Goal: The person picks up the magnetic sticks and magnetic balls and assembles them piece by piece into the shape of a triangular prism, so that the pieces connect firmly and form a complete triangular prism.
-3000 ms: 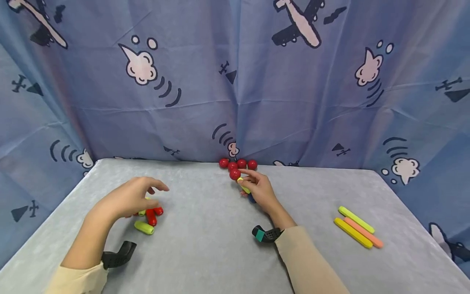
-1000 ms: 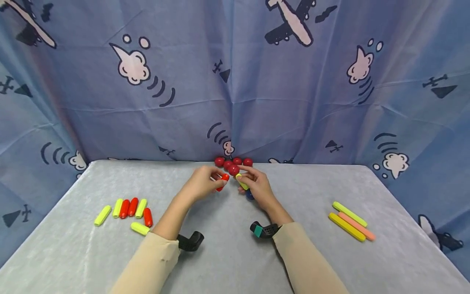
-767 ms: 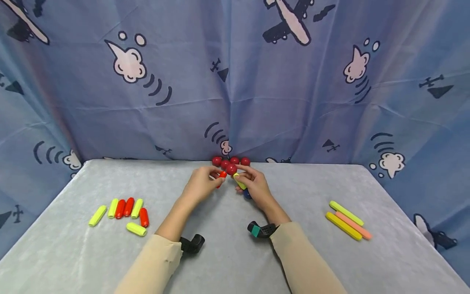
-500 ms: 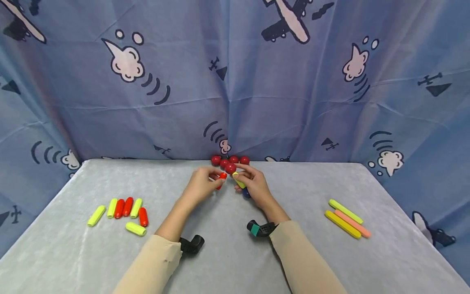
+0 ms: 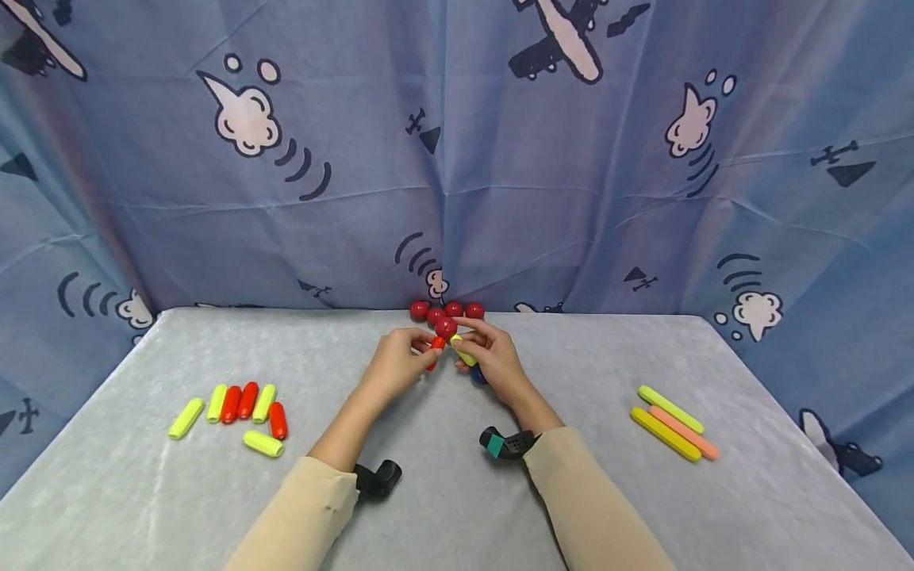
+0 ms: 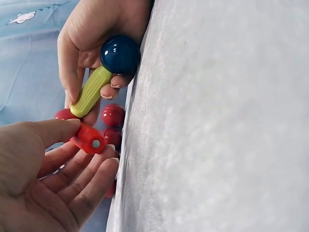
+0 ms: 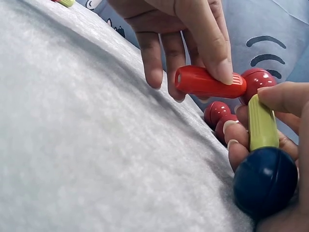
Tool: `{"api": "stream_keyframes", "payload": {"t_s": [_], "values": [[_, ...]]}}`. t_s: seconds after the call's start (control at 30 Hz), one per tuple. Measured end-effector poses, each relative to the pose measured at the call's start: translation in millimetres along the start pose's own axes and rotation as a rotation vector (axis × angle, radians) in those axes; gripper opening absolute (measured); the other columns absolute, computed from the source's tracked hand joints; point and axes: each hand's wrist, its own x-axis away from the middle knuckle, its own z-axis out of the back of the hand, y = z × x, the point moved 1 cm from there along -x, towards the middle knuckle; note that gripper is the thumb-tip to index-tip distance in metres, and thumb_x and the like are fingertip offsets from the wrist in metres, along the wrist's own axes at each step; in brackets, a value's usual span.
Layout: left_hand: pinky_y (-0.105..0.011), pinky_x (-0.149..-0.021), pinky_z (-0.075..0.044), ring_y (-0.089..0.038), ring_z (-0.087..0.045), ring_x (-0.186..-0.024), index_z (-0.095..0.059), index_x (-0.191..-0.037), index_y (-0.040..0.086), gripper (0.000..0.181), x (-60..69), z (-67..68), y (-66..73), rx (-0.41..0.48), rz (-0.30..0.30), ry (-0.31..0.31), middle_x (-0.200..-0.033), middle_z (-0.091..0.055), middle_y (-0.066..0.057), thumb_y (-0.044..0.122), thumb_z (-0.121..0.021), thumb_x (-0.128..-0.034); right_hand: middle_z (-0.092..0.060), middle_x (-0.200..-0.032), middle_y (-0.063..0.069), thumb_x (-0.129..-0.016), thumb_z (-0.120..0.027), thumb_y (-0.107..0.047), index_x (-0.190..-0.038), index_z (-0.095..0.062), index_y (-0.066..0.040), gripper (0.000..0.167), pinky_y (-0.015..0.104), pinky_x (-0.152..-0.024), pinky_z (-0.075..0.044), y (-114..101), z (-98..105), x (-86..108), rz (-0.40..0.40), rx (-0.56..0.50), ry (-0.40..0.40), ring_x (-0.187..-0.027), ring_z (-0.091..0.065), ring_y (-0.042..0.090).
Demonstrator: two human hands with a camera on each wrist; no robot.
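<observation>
Behind our grey table (image 5: 443, 500), a blue printed curtain (image 5: 357, 119) hangs. With the left hand (image 5: 394, 362) we pinch a red rod (image 7: 197, 82) between thumb and fingers; one end lies at a red ball (image 5: 446, 327), and we cannot tell whether the two are joined. With the right hand (image 5: 494, 358) we hold a green rod (image 7: 263, 125) between thumb and fingers, its near end against a blue ball (image 7: 265, 182), its far end at the same red ball. Four further red balls (image 5: 420, 311) sit just beyond, at the far edge. At left we find seven short rods (image 5: 231, 404), four green and three red. At right lie three sticks (image 5: 684, 432): green, orange and yellow.
</observation>
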Motion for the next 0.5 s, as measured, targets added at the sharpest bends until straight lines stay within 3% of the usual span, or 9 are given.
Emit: {"api": "stream_keyframes", "payload": {"t_s": [0.1,0.27,0.5], "values": [[-0.023,-0.057,-0.052,-0.013,-0.069,-0.07,-0.074,-0.107,0.005,0.02,0.0,0.0,0.6,0.02,-0.001,0.0,-0.091,-0.076,-0.01,0.017,-0.075,-0.0911,-0.072,-0.104,0.019,-0.097,-0.064,-0.008,-0.138,-0.059,-0.004,0.042,0.023,-0.064,-0.059,-0.3,1.0,-0.3,0.0,0.0,-0.004,-0.065,-0.065,0.01],[-0.023,-0.057,-0.053,-0.014,-0.071,-0.073,-0.075,-0.11,0.005,0.023,-0.2,-0.8,0.7,0.059,-0.008,-0.015,-0.096,-0.077,-0.011,0.016,-0.076,-0.0903,-0.071,-0.094,0.001,-0.098,-0.063,-0.011,-0.14,-0.056,-0.002,0.043,0.023,-0.066,-0.059,0.5,4.2,-1.3,-0.023,-0.021,-0.036,-0.069,-0.066,0.01],[-0.025,-0.056,-0.054,-0.014,-0.07,-0.071,-0.075,-0.113,0.003,0.026,0.3,-5.3,5.0,0.093,-0.036,-0.028,-0.099,-0.077,-0.011,0.015,-0.076,-0.0903,-0.074,-0.099,0.005,-0.099,-0.064,-0.018,-0.139,-0.052,-0.001,0.046,0.026,-0.073,-0.059,-4.3,11.8,-0.8,-0.072,0.027,-0.122,-0.072,-0.07,0.011]]}}
